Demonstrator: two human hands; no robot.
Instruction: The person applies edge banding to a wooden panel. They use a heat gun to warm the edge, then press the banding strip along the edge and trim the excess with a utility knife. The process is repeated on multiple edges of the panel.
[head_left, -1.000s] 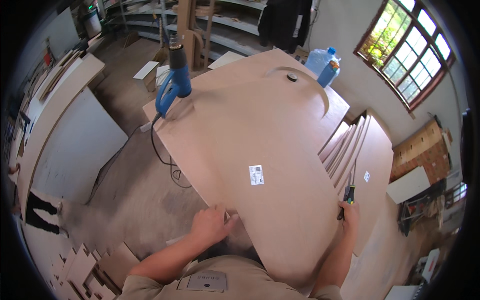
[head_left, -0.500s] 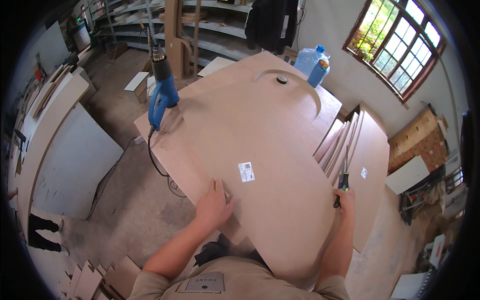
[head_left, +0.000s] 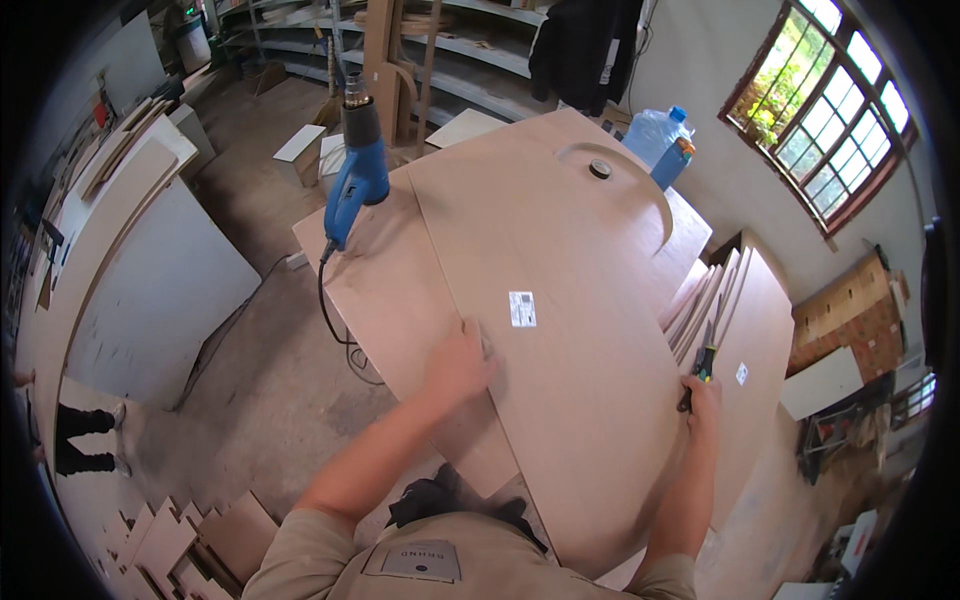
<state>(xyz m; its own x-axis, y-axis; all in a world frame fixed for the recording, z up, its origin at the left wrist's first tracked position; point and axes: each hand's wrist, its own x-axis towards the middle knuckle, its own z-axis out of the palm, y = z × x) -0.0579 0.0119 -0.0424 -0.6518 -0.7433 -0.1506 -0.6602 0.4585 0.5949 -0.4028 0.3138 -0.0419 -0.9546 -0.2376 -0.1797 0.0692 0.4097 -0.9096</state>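
A large light-brown wooden panel point(head_left: 570, 390) with a curved outline and a white label point(head_left: 522, 309) lies in front of me on another board point(head_left: 375, 290). My left hand point(head_left: 460, 368) is at the panel's left edge, with fingers and thumb drawn together and blurred. Something small and greyish shows at its fingertips, too unclear to name. My right hand point(head_left: 703, 398), by the panel's right edge, is closed around a hand tool point(head_left: 706, 362) with a black and green handle and a narrow metal end pointing away from me.
A blue heat gun point(head_left: 358, 178) stands nozzle-up at the far left corner, its cord hanging down. A dark round object point(head_left: 600, 169), a blue bottle point(head_left: 672, 165) and a water jug point(head_left: 655, 135) are farther back. Stacked panels point(head_left: 752, 320) lean at the right. A person's legs point(head_left: 85, 440) show at left.
My left hand has slid forward along the panel's edge, and the seam beside it shows more plainly. The whole view has turned slightly. My right hand still holds the tool.
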